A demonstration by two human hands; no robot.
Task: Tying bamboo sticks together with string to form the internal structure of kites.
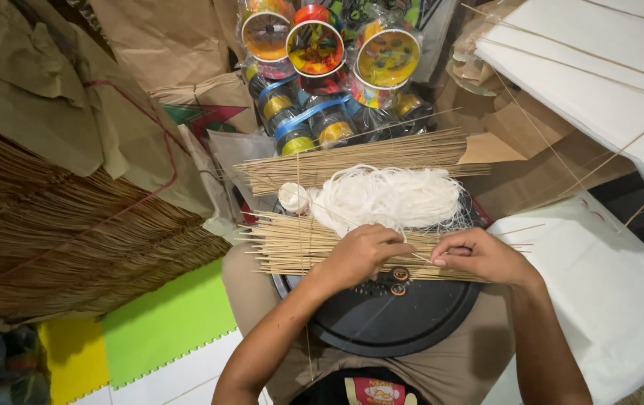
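Left hand [359, 253] & right hand [479, 255]: fingers of both pressed together, pinching thin sticks from bundle of sticks [292, 246] lying under them on black round tray [393, 319]; white string pile [389, 196] just beyond fingers.

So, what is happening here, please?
A seated person works over a round black tray on the lap. Both hands rest on a bundle of thin bamboo sticks: the left hand curls over them, and the right hand pinches near one stick. A heap of white string lies just behind, then a second stick bundle and colourful spools.
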